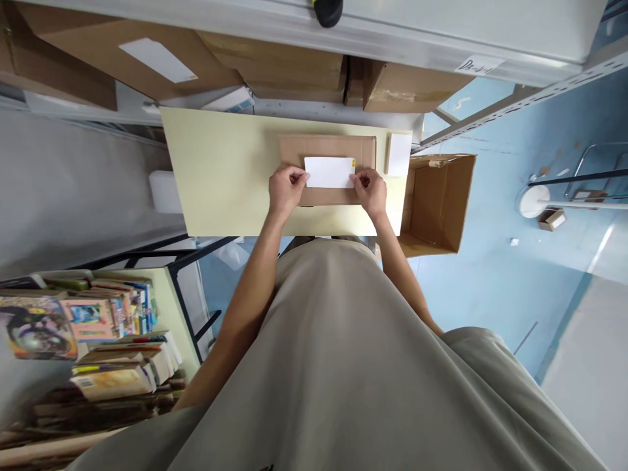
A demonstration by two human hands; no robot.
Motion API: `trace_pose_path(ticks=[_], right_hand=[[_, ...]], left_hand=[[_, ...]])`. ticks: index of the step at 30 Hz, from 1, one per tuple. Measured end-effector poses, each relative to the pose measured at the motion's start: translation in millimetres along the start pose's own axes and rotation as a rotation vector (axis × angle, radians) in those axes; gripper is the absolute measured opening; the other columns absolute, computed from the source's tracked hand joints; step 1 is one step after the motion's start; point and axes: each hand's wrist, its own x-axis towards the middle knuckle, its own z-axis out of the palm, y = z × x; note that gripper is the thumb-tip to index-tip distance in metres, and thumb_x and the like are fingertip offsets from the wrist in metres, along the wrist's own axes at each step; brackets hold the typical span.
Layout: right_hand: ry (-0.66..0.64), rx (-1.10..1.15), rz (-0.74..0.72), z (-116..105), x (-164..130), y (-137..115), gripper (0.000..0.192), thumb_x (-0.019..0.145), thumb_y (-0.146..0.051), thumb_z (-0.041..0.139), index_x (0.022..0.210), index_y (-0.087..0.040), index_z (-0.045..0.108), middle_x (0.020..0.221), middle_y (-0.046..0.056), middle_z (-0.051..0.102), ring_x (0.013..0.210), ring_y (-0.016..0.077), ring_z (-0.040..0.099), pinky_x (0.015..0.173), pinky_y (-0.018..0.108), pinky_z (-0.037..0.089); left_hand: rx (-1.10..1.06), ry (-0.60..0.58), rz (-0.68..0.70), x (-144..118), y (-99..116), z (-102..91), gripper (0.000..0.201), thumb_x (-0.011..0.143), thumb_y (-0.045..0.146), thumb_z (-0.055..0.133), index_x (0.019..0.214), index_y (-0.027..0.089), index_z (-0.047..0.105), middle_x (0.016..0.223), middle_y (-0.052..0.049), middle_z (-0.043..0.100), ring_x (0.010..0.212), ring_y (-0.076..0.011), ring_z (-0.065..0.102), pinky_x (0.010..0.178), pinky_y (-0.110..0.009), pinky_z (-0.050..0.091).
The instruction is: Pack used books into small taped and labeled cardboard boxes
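A white rectangular label (328, 173) with a small yellow mark at its right end is over a flat brown cardboard box (328, 145). Whether the label is pressed to the cardboard or held just above it, I cannot tell. My left hand (285, 190) pinches the label's left edge between thumb and forefinger. At the opposite edge, my right hand (371, 191) pinches it near the lower right corner. The box lies on a pale yellow tabletop (220, 170). To the right of the box is a stack of white labels or cards (399, 154).
An open cardboard carton (436, 203) stands beside the table's right end. Beyond the table, a metal shelf (392, 46) holds several brown boxes (294, 65). Piles of books (122, 360) fill a rack at lower left. A white bin (165, 191) is by the table's left edge.
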Motion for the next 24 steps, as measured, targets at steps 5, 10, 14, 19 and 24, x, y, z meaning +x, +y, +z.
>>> trace_pose_path(ticks=[5, 10, 14, 19, 24], right_hand=[[0.006, -0.012, 0.012, 1.7, -1.1, -2.0, 0.044, 0.11, -0.068, 0.07, 0.097, -0.026, 0.074, 0.109, 0.011, 0.081, 0.093, 0.0267, 0.074, 0.095, 0.047, 0.063], [0.014, -0.031, -0.007, 4.5, -0.8, 2.6, 0.04, 0.112, -0.064, 0.071, 0.1, -0.026, 0.073, 0.108, 0.01, 0.08, 0.094, 0.0259, 0.073, 0.092, 0.044, 0.061], [0.018, -0.063, -0.022, 6.2, -1.2, 5.8, 0.035, 0.114, -0.058, 0.069, 0.099, -0.026, 0.072, 0.109, 0.01, 0.079, 0.093, 0.0251, 0.073, 0.091, 0.043, 0.06], [0.029, -0.066, -0.048, 9.2, -1.4, 10.5, 0.041, 0.116, -0.063, 0.063, 0.103, -0.025, 0.073, 0.109, 0.01, 0.078, 0.093, 0.0257, 0.072, 0.09, 0.044, 0.06], [0.037, -0.107, -0.05, 10.8, -0.9, 12.5, 0.036, 0.116, -0.056, 0.065, 0.1, -0.025, 0.071, 0.11, 0.011, 0.078, 0.091, 0.0252, 0.071, 0.09, 0.043, 0.059]], left_hand=[[0.007, -0.001, 0.007, -1.1, -1.4, 0.7, 0.01, 0.093, 0.019, 0.083, 0.085, 0.022, 0.078, 0.092, -0.003, 0.077, 0.084, -0.0215, 0.067, 0.093, -0.037, 0.055], [0.005, 0.015, 0.005, -1.3, -0.2, 2.2, 0.011, 0.092, 0.017, 0.084, 0.084, 0.022, 0.078, 0.092, -0.003, 0.078, 0.084, -0.0215, 0.067, 0.092, -0.037, 0.056], [0.039, 0.007, -0.007, -2.8, 3.7, 2.5, 0.012, 0.094, 0.017, 0.082, 0.084, 0.022, 0.077, 0.095, -0.004, 0.078, 0.085, -0.0218, 0.069, 0.095, -0.039, 0.057], [0.14, 0.005, -0.004, -5.9, 7.7, 3.5, 0.013, 0.098, 0.019, 0.077, 0.086, 0.022, 0.075, 0.099, -0.005, 0.079, 0.087, -0.0212, 0.072, 0.096, -0.038, 0.059], [0.189, 0.038, 0.039, -6.1, 3.2, 6.1, 0.01, 0.098, 0.02, 0.077, 0.089, 0.023, 0.075, 0.098, -0.004, 0.08, 0.088, -0.0204, 0.073, 0.094, -0.036, 0.06]])
